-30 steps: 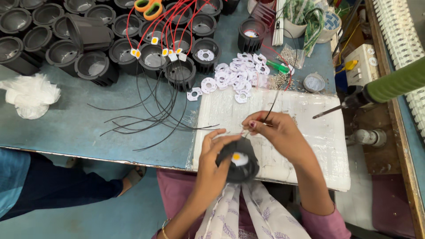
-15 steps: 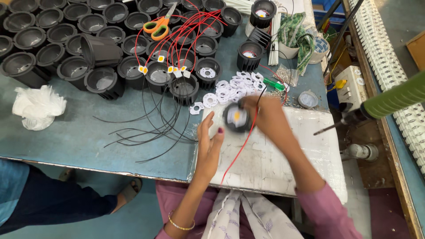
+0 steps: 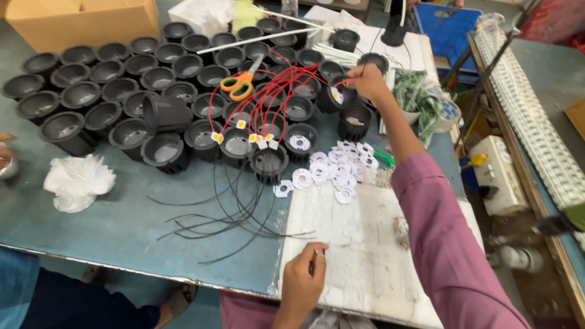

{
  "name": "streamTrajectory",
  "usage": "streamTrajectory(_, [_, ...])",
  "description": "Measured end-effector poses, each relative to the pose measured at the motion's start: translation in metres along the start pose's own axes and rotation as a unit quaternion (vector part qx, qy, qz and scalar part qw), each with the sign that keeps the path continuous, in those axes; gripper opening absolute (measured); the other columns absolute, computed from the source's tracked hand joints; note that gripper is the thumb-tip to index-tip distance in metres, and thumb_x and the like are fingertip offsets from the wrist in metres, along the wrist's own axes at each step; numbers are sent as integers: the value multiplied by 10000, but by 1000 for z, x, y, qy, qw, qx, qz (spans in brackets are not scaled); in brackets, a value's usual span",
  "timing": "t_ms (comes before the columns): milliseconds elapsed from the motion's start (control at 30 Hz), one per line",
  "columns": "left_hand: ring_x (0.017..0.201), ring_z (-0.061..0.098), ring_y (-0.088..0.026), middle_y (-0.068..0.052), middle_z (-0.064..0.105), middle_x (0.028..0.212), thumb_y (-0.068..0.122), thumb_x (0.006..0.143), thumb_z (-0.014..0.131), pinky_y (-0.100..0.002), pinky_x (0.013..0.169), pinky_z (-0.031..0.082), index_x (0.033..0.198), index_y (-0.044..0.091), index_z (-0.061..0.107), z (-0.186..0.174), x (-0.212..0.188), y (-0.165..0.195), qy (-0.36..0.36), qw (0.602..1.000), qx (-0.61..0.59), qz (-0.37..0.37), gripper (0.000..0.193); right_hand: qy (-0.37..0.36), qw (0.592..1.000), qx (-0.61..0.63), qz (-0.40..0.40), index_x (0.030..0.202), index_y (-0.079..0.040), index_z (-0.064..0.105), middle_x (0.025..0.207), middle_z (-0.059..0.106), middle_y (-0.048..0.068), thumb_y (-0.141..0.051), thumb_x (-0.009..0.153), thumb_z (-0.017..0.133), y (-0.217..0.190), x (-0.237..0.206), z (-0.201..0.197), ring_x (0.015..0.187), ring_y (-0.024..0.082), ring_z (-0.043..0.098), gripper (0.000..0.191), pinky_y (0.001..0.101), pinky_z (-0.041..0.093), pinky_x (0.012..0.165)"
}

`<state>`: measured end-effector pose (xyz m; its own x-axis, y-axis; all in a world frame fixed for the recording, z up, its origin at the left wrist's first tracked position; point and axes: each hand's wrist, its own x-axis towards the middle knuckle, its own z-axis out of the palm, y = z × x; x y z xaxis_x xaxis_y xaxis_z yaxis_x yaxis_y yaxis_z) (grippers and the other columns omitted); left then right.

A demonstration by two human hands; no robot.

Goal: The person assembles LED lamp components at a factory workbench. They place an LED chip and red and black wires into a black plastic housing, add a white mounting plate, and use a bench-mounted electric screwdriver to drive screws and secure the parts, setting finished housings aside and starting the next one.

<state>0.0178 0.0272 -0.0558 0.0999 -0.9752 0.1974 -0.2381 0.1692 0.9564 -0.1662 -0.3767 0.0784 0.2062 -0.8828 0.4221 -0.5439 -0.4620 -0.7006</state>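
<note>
While the right hand [image 3: 367,78] stretches far across the table [image 3: 91,225] toward its back edge, its fingers are curled closed around a black round housing [image 3: 334,96] with a small yellow square showing in its mouth, and a thin red wire [image 3: 286,73] runs away from that housing to the left. The housing is held among the other black housings [image 3: 122,91], which stand in crowded rows over the far left half of the table, one of them tipped on its side. The left hand [image 3: 303,281] rests near the front edge on a worn white board [image 3: 365,256], its fingers pinched shut on something small and thin whose kind cannot be told. Orange-handled scissors [image 3: 242,84] lie on top of the housings near the middle of the far side. More red wires arch from there down to small white-and-yellow tags at the front row, and black wires [image 3: 231,213] trail loose over the bare blue-grey surface toward the front edge. A heap of white ring-shaped discs [image 3: 332,170] lies at the far end of the white board, just beside the right forearm in its pink sleeve [image 3: 439,231]. A crumpled white cloth [image 3: 78,181] sits near the left edge, and a cardboard box [image 3: 85,18] stands at the far left corner.
</note>
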Motion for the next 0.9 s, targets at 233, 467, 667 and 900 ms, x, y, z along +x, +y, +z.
streamTrajectory(233, [453,540,-156,-71,576,555,90,939,627,-336,458,422,1002,64,699,2,8,-6,-36,999,22,-16,100,-170,966,-160,107,881,6,765,783,724,156,-155,764,873,11,40,17,685,239,669,226,374,531,642])
streamTrajectory(467, [445,523,-142,-71,554,536,94,943,622,-325,456,406,994,53,704,3,10,-6,-49,998,24,-43,104,-51,964,-260,8,927,-29,733,914,727,190,-84,721,815,21,37,40,908,370,697,229,440,554,767])
streamTrajectory(667, [451,538,-144,-70,574,554,92,935,621,-329,464,427,991,47,697,1,10,-1,-49,998,8,-45,105,16,966,-238,-103,1265,-85,642,1280,651,179,-142,891,768,-33,-44,53,1196,380,613,399,469,499,1008])
streamTrajectory(900, [463,533,-157,-73,571,561,80,917,632,-337,463,413,990,51,694,-2,5,10,-33,999,13,-16,100,-206,954,-210,63,1402,52,359,1356,518,309,-448,631,975,-26,-120,101,1267,413,520,1106,448,465,1022])
